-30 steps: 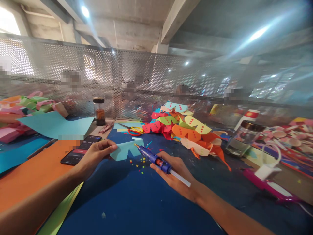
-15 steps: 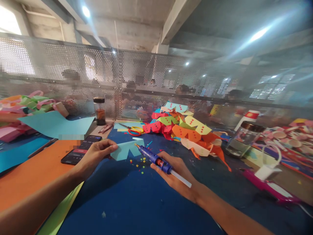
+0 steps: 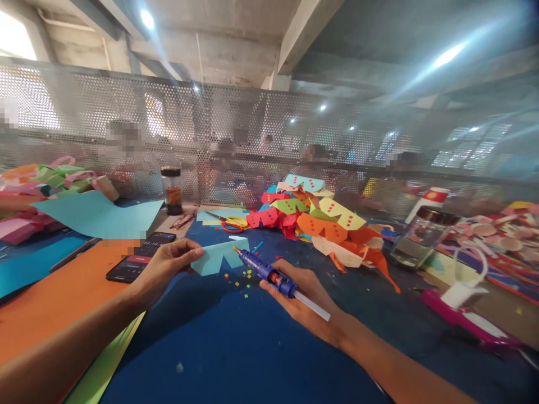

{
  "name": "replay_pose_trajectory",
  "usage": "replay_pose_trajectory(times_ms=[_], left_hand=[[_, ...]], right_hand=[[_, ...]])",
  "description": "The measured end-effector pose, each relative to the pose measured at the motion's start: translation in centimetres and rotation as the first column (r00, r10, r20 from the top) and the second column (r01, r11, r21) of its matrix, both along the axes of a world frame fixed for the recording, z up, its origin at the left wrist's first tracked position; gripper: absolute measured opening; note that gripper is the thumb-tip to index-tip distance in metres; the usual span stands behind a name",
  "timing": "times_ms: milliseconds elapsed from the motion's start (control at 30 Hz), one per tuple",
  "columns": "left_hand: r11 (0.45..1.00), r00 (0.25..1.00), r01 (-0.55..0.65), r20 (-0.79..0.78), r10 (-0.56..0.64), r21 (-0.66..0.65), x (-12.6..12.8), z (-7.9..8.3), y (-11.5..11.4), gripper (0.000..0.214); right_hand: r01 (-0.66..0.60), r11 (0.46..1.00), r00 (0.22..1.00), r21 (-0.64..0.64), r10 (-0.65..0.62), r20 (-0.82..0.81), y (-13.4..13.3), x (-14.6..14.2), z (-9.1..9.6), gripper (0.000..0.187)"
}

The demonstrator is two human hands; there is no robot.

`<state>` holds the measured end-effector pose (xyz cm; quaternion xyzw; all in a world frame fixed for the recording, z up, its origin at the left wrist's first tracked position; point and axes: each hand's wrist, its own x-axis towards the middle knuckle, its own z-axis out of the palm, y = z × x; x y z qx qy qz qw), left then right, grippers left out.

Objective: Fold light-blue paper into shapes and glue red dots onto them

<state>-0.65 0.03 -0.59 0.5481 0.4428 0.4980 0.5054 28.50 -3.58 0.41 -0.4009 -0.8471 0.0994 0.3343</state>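
Between thumb and fingers, my left hand (image 3: 179, 261) pinches the left end of a light blue paper piece (image 3: 214, 258) with a notch cut in its lower edge. My right hand (image 3: 305, 297) is wrapped round a blue hot glue gun (image 3: 265, 270), a white glue stick (image 3: 312, 306) jutting from its back. The nozzle tip is at the paper's upper right part; whether it touches cannot be made out. Small coloured paper squares (image 3: 247, 275) lie scattered on the blue table just below the paper. Scissors (image 3: 233, 223) with red and yellow handles rest beyond it.
A phone (image 3: 138, 258) lies left on orange paper (image 3: 54, 303). Folded paper pieces (image 3: 324, 224) are heaped behind the glue gun. Jars stand at left (image 3: 172, 193) and right (image 3: 421, 238). A magenta power strip (image 3: 467, 320) sits at right. A perforated metal screen (image 3: 236, 129) closes the back.
Both hands, the paper and the glue gun stay in nearly the same place. The view has shifted very slightly.
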Motion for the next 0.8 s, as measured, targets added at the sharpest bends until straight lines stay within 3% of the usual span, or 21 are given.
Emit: replay_pose_trajectory(times_ms=[800], left_hand=[[1.0, 1.0, -0.026, 0.0, 0.026, -0.007, 0.05, 0.04, -0.01, 0.028]], right_hand=[[-0.002, 1.0, 1.0, 0.014, 0.002, -0.006, 0.13, 0.11, -0.18, 0.012]])
